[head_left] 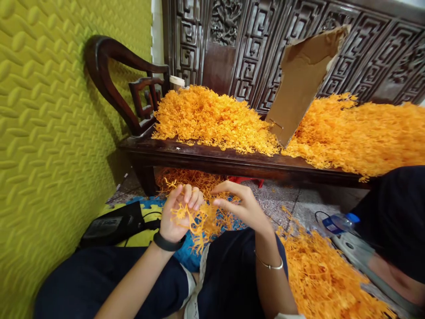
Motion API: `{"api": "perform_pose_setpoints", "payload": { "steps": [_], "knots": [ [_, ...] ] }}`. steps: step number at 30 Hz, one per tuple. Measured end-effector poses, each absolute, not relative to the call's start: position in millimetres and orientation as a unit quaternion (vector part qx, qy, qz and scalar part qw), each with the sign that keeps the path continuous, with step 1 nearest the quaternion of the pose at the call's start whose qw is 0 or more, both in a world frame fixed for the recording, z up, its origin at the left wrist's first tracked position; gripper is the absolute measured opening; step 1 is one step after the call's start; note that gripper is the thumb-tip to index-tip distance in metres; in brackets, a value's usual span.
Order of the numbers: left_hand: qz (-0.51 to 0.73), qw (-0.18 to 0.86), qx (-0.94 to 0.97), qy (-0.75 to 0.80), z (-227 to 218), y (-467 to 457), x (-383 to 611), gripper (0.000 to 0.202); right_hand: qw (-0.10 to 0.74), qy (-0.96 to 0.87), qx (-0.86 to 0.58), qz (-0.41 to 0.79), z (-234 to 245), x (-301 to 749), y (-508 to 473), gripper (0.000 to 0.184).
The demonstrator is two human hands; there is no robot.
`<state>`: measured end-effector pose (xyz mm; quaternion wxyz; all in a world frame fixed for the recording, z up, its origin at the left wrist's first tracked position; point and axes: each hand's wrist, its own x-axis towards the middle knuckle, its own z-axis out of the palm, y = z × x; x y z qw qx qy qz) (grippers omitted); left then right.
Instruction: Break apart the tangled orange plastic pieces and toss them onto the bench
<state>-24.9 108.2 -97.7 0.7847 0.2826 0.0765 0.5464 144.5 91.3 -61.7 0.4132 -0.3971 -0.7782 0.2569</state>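
My left hand (179,215), with a black band at its wrist, is turned palm up with fingers curled around a small bunch of orange stringy pieces (194,223). Strands of the bunch dangle past the palm toward my lap. To its right, my right hand (244,206) hovers with thumb and forefinger apart and nothing seen between them; a thin bangle circles that wrist. Below and behind both hands, loose orange strands (229,219) lie heaped on a blue mat. Exactly what the pieces are, I cannot tell.
A dark wooden bench (212,157) carries two orange heaps, parted by an upright cardboard sheet (295,84). Another orange pile (318,270) lies on the floor at right, near a bottle (341,221) and a person's dark-clothed leg (395,217). A black device (111,223) sits left.
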Motion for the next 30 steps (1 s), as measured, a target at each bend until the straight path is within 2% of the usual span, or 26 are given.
{"api": "perform_pose_setpoints", "payload": {
  "steps": [6,11,19,21,26,30],
  "knots": [
    [0.551,0.773,0.310,0.045,-96.2,106.9,-28.3,0.036,0.393,-0.795,-0.389,0.249,-69.3,134.3,81.4,0.021],
    [0.538,0.776,0.326,0.046,-97.9,107.1,-26.1,0.035,0.422,-0.789,-0.381,0.232,-72.4,135.0,83.1,0.007],
    [0.544,0.741,0.391,0.054,-101.0,106.5,-25.3,0.037,0.489,-0.713,-0.393,0.314,-75.9,135.7,80.4,0.005],
    [0.551,0.722,0.413,0.063,-101.5,106.5,-26.1,0.037,0.495,-0.696,-0.400,0.332,-77.9,133.0,79.7,0.007],
    [0.555,0.684,0.467,0.079,-101.5,105.6,-28.0,0.039,0.430,-0.696,-0.435,0.377,-77.0,129.5,80.0,0.016],
    [0.533,0.688,0.483,0.100,-100.5,102.2,-24.6,0.040,0.469,-0.672,-0.430,0.379,-75.2,136.5,84.1,0.017]
  ]
}}
